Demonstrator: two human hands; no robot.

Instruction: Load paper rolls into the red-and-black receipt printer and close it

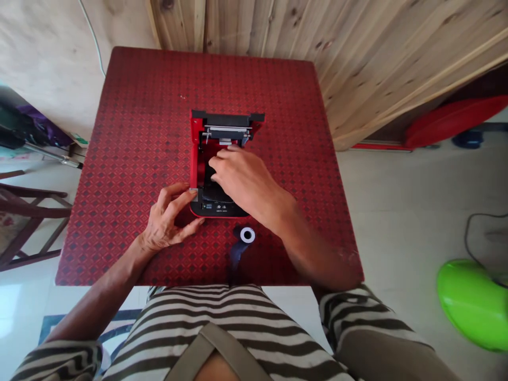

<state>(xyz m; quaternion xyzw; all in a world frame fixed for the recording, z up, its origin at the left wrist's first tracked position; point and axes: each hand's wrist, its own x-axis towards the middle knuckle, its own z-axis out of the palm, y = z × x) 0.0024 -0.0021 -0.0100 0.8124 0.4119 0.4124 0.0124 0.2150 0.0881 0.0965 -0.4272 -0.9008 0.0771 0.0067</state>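
Observation:
A small red and black label printer sits on the table with its lid raised at the back. My left hand grips its front left corner, fingers on the side and thumb at the front edge. Over the open paper bay my right hand reaches in from the right, its fingers curled down inside. Whatever those fingertips touch or hold is hidden. Just in front of the printer stands a small white paper roll with a dark core, near the table's front edge.
The table has a red patterned cover. Wood panelling rises behind it. A wooden chair and a dark object with a metal rod are at the left. On the floor at the right lies a bright green object.

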